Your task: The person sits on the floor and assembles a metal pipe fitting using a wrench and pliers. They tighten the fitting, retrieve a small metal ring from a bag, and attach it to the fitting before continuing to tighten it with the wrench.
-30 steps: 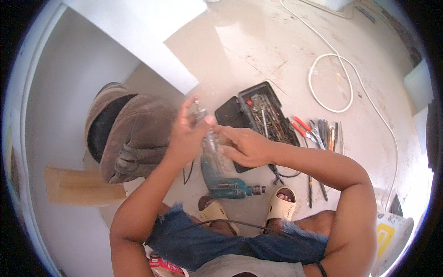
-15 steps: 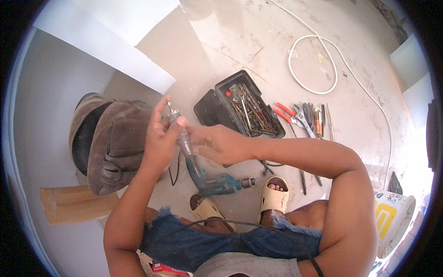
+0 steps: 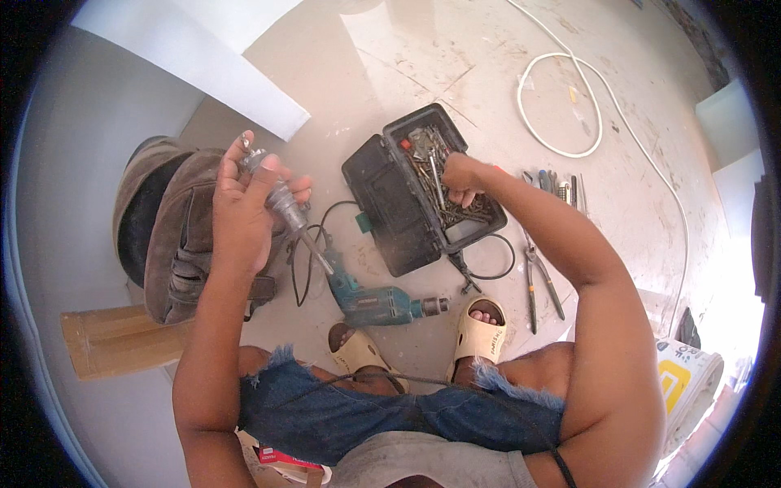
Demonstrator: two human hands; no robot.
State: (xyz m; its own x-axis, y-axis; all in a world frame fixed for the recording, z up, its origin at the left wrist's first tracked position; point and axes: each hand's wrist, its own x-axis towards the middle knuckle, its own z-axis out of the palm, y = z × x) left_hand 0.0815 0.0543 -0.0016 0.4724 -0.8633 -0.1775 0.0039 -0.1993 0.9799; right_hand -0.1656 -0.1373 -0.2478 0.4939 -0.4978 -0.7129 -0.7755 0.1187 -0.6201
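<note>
in head view: clamping a grey metal drill chuck (image 3: pixel 285 205) between thumb and fingers of the left hand (image 3: pixel 246 199), tilted, with shank aimed down toward the teal power drill (image 3: pixel 370 306) on the floor. reaching with the right hand (image 3: pixel 466 176), with fingers curled, into the open black toolbox (image 3: pixel 384 213), over loose metal bits (image 3: pixel 425 172); cannot tell whether gripping any. noting also pincers (image 3: pixel 531 255) near the toolbox, plus a brown bag (image 3: pixel 189 232) beside the left hand.

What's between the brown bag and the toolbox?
In the head view: a black cord, a small green piece beside the toolbox, and, in the left hand, a metal tool.
</note>
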